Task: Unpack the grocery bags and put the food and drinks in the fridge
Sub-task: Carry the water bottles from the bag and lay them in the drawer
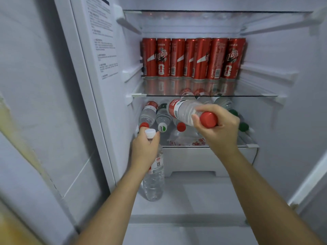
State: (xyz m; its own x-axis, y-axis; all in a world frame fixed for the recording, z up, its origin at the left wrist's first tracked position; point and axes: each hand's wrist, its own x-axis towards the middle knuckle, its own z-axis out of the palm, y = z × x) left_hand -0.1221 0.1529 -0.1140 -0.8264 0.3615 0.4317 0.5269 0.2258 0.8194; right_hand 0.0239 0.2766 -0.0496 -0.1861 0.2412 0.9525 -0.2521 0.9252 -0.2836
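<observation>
The right hand point(217, 128) gripped a red-capped bottle point(184, 110) at its neck, base aimed back and left into the lower shelf point(249, 145). Its long axis ran almost straight in over the bottles point(147, 114) already lying there, so this hand was the nearer one. The left hand point(145, 147) clutched a white-capped bottle point(154, 183) by the neck, hanging upright below that shelf's front edge. Room looked tight (the glass shelf point(265, 95) carrying the cans point(192, 59) sat close above), with the likeliest gap on top of the pile.

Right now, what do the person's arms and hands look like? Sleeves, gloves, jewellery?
Left hand and right hand are bare: no gloves, rings, watch or bands visible. Both forearms are uncovered down to the frame edge; no sleeve in view.
</observation>
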